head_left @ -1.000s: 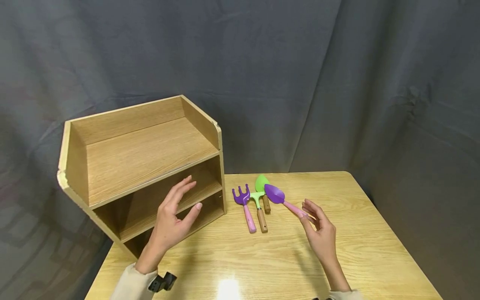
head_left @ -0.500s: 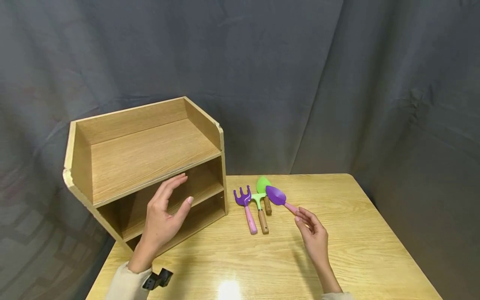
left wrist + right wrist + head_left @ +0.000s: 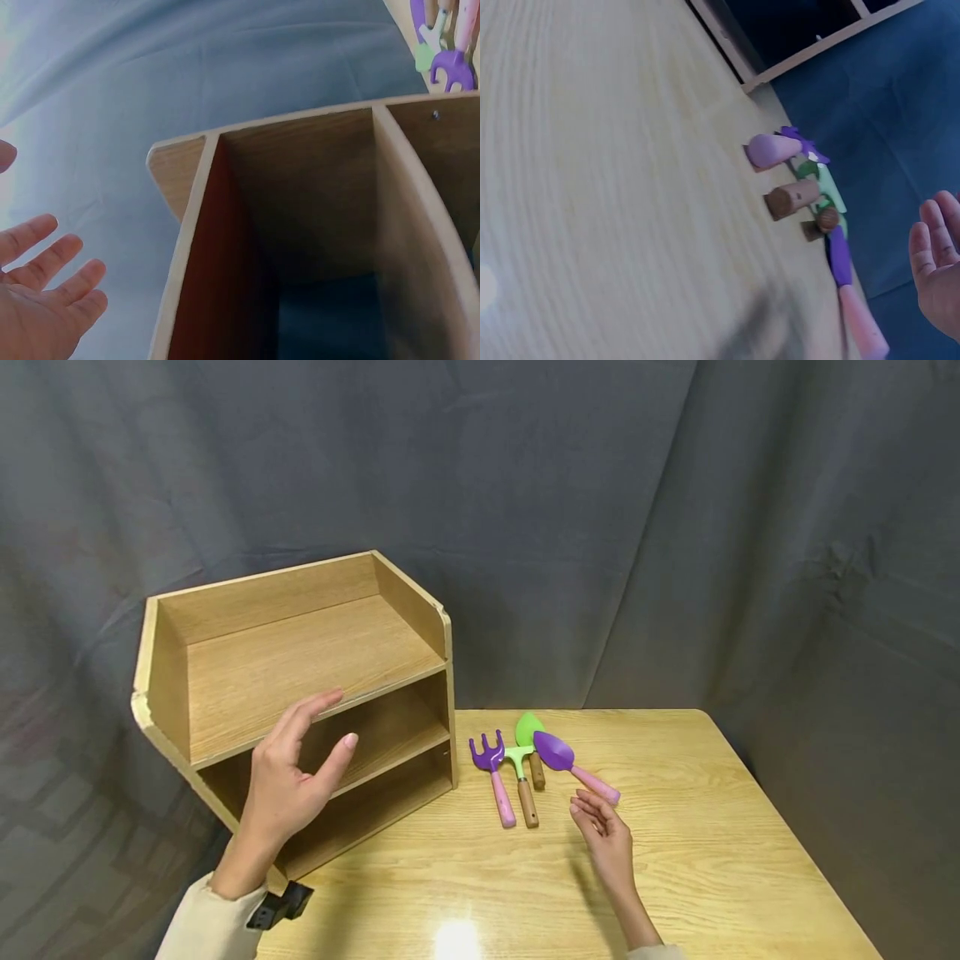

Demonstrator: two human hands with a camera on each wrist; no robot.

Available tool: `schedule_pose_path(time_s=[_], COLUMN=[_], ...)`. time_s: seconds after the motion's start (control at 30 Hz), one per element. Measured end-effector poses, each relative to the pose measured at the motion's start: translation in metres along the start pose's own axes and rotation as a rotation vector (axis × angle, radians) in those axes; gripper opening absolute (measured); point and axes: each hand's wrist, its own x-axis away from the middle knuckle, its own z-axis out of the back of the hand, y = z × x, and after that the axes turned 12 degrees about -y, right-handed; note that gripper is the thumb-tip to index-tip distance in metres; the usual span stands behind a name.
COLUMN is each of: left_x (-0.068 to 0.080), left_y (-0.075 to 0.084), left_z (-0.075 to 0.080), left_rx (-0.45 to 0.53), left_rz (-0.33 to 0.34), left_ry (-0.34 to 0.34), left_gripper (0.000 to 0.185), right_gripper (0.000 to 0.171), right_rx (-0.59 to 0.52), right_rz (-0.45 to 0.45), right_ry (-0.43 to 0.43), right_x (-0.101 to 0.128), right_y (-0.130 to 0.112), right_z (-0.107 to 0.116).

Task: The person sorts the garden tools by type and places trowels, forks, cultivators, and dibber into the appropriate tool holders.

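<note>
At the far left stands a wooden shelf unit [image 3: 315, 639], set at an angle on the table [image 3: 750, 860], its compartments turned towards the person, presumably for access from the front. Before it hangs the left hand [image 3: 288, 785], thumb well apart from the lightly bent fingers, holding nothing; the left wrist view shows its fingertips clear of the unit's edges, so it appears to bear no load. Right of the unit, on the table, lies a purple fork [image 3: 500, 793] with its pink handle towards the person, an arrangement that would suit easy gripping. Beside it lies a green-headed tool [image 3: 523, 789], its wooden handle pointing the same way. Next, a green trowel [image 3: 528, 727] lies partly covered by neighbouring heads. A purple trowel [image 3: 555, 752] slants rightwards, its blade overlapping the green one in the head view; whether it rests upon it cannot be told. Just before its pink handle is the right hand [image 3: 606, 843], fingers loosely bent, gripping nothing; the right wrist view shows a gap, so the table evidently supports that handle.
</note>
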Motion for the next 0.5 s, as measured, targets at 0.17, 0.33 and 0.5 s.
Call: schedule_pose_path(time_s=[0.17, 0.33, 0.5], left_x=[-0.005, -0.009, -0.014], left_y=[0.002, 0.004, 0.005], left_z=[0.014, 0.029, 0.043], left_rx=[-0.049, -0.103, -0.142], left_rz=[0.016, 0.048, 0.03], left_ry=[-0.005, -0.012, 0.014], left_gripper=[0.047, 0.047, 0.049], right_gripper=[0.032, 0.032, 0.031], right_rx=[-0.023, -0.037, -0.04], right_rz=[-0.031, -0.056, -0.08], right_ry=[-0.014, -0.012, -0.019], right_x=[0.002, 0.003, 0.002], right_y=[0.007, 0.009, 0.014], right_z=[-0.006, -0.011, -0.015])
